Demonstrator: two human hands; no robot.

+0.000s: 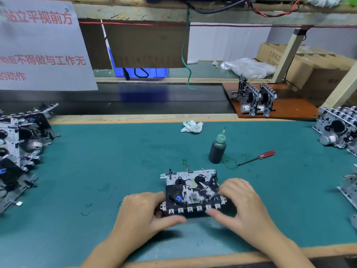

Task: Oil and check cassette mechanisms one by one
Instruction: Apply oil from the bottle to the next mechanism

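Mechanism: cassette mechanism (191, 192) is lying flat, long axis running left-right between your hands.
Left hand (143, 211): you're gripping its left end.
Right hand (241, 204): you're gripping its right end, thumb along the key row; oil bottle (217, 149) is standing nearer this hand.

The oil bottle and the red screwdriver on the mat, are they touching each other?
Apart. In the head view, bare green mat shows between the oil bottle and the tip of the red screwdriver, which lies to its right.

Both hands hold one cassette mechanism (191, 192) on the green counter (96, 161). The left hand (143, 211) grips its left end, the right hand (241, 204) its right end. Beyond the right fingers (228, 185) stand an oil bottle (217, 149) and a red screwdriver (257, 158).
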